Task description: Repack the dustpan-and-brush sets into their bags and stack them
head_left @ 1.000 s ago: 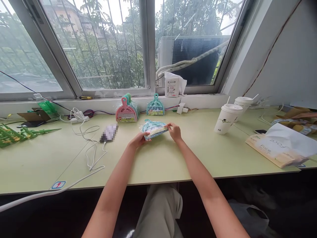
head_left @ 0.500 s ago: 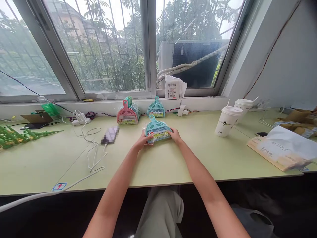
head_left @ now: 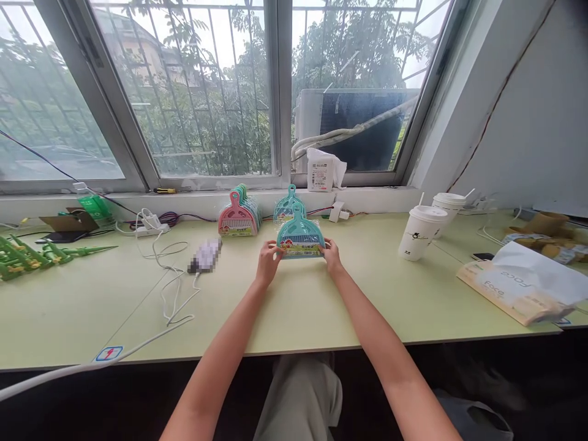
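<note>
Between my two hands stands a teal mini dustpan and brush set (head_left: pixel 301 236) in clear wrap, upright on the table with its handle up. My left hand (head_left: pixel 268 260) grips its left lower edge, and my right hand (head_left: pixel 332 256) grips the right one. Just behind it, another teal dustpan set (head_left: pixel 289 202) leans by the sill, partly covered by the one I hold. To the left, a row of several dustpan sets (head_left: pixel 237 217) stands close together, a pink one in front and green ones behind.
White paper cups (head_left: pixel 421 233) with straws and a tissue pack (head_left: pixel 519 282) sit to the right. On the left lie a blurred phone (head_left: pixel 205 256), a white cable (head_left: pixel 174 315), a power strip (head_left: pixel 151 226) and green plastic pieces (head_left: pixel 41 254). Another tissue pack (head_left: pixel 320 173) rests on the sill.
The held dustpan set has moved slightly right and turned from tilted to upright, facing me squarely. Both hands have moved slightly right with it. The camera view has shifted a little.
</note>
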`<act>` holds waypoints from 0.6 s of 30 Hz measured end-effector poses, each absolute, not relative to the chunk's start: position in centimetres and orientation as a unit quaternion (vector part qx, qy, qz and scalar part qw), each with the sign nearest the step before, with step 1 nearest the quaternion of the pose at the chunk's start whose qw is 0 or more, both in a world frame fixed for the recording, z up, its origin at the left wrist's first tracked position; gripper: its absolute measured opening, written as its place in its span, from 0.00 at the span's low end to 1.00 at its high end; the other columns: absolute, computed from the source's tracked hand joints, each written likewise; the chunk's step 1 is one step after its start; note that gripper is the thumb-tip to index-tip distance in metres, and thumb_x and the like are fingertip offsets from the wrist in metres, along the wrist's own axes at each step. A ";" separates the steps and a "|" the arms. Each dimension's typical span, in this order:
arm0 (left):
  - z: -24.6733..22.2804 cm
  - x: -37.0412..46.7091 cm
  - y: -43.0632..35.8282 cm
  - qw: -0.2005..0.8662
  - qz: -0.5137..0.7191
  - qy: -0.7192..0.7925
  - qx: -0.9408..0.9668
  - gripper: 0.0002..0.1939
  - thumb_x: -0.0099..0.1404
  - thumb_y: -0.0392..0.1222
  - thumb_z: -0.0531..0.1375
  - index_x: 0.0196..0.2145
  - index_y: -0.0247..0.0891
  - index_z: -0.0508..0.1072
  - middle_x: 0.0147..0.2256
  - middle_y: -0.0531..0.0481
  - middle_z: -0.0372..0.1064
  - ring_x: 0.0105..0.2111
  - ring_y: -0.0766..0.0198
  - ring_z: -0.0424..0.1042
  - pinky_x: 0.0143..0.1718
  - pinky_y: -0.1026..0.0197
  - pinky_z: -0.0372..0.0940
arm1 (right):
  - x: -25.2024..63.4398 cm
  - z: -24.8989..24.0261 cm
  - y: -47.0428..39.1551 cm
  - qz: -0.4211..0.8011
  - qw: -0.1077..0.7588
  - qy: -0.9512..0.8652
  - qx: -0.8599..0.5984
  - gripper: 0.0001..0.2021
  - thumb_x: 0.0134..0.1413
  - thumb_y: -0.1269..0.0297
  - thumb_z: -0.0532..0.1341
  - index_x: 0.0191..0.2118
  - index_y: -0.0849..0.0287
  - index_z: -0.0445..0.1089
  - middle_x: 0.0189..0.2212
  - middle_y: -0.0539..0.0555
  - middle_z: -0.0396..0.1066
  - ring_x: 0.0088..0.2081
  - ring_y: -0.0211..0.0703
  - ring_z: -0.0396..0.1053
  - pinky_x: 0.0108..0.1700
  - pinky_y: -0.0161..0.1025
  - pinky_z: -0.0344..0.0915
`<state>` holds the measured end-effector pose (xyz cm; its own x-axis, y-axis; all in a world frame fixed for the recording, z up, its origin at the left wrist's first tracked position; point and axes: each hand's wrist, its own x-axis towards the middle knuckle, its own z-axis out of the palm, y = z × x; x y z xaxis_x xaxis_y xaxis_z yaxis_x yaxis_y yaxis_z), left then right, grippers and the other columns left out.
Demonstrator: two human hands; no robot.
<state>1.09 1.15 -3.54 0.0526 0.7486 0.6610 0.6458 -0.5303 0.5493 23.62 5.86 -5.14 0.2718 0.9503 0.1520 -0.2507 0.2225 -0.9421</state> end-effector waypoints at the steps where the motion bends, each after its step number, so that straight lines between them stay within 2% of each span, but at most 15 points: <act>1: -3.4 1.0 1.2 0.054 0.505 0.479 0.716 0.04 0.61 0.33 0.59 0.31 0.38 0.75 0.46 0.44 0.61 0.43 0.59 0.69 0.48 0.53 0.65 | 23.3 -5.0 5.7 0.455 0.669 -0.401 -0.430 0.16 0.36 0.67 0.64 0.37 0.58 0.65 0.32 0.53 0.72 0.34 0.43 0.70 0.38 0.41 0.67; 7: -3.3 1.2 1.3 0.087 0.534 0.478 0.692 0.11 0.68 0.39 0.51 0.37 0.37 0.72 0.48 0.40 0.61 0.51 0.56 0.66 0.46 0.53 0.67 | 22.6 -4.7 5.1 0.477 0.666 -0.375 -0.434 0.17 0.36 0.68 0.65 0.37 0.57 0.64 0.33 0.52 0.71 0.34 0.42 0.70 0.36 0.40 0.67; 9: -3.5 1.3 1.2 0.085 0.520 0.466 0.711 0.08 0.65 0.41 0.56 0.41 0.38 0.71 0.50 0.40 0.59 0.53 0.54 0.64 0.47 0.53 0.67 | 22.7 -4.7 5.0 0.479 0.668 -0.366 -0.437 0.18 0.35 0.67 0.65 0.37 0.57 0.64 0.34 0.52 0.71 0.34 0.42 0.69 0.35 0.40 0.67; 12: -3.5 1.4 1.0 0.087 0.509 0.446 0.731 0.20 0.57 0.37 0.65 0.48 0.40 0.69 0.53 0.40 0.57 0.53 0.54 0.64 0.47 0.54 0.69 | 22.9 -4.5 4.9 0.479 0.670 -0.359 -0.439 0.19 0.34 0.66 0.66 0.37 0.56 0.64 0.34 0.52 0.71 0.34 0.42 0.69 0.33 0.38 0.66; 16: -2.9 1.6 0.8 0.108 0.564 0.440 0.691 0.11 0.63 0.35 0.58 0.42 0.41 0.75 0.50 0.42 0.64 0.49 0.56 0.68 0.39 0.57 0.71 | 23.0 -4.3 5.0 0.496 0.671 -0.347 -0.428 0.20 0.33 0.66 0.67 0.36 0.56 0.63 0.33 0.51 0.71 0.34 0.42 0.69 0.34 0.38 0.65; 18: -2.5 1.8 0.6 0.117 0.596 0.441 0.661 0.10 0.64 0.36 0.56 0.38 0.41 0.77 0.48 0.42 0.67 0.45 0.58 0.71 0.37 0.59 0.71 | 22.8 -4.2 5.0 0.503 0.669 -0.350 -0.420 0.20 0.33 0.65 0.68 0.36 0.55 0.62 0.34 0.51 0.71 0.34 0.42 0.69 0.34 0.38 0.65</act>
<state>1.79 0.56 -2.49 -0.0984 0.7222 0.6847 0.4437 -0.5840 0.6798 22.77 4.99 -4.17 0.2484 0.9676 0.0459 -0.3795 0.1408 -0.9144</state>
